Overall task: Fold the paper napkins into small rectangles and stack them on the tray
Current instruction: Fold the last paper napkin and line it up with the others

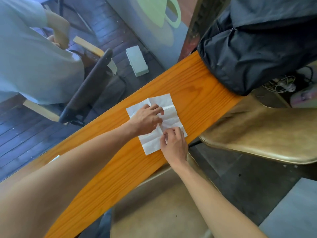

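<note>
1. Orange wooden tabletop [193, 86] is running diagonally through the view, and the white paper napkin [169, 102] is lying opened flat on it, creased into quarters, well short of the black bag [248, 54] sitting at the tabletop's far end.
2. Left hand [146, 118] is resting palm-down on the napkin's middle, fingers loosely curled and spread, pressing the sheet rather than gripping anything.
3. Right hand [174, 145] is working at the napkin's near edge, thumb and forefinger closing in a pinch right on the centre crease; whether paper is actually caught between them, I cannot tell.
4. Risk, as I judge it: thin tissue is tearing easily, so a hard tug against the pinning left hand could rip along that crease.
5. Another worry: if the pinning hand is lifting early, the napkin could be sliding on the smooth wood and folding crooked.
6. No tray is showing anywhere around the napkin, so stacking looks some way off.
</note>
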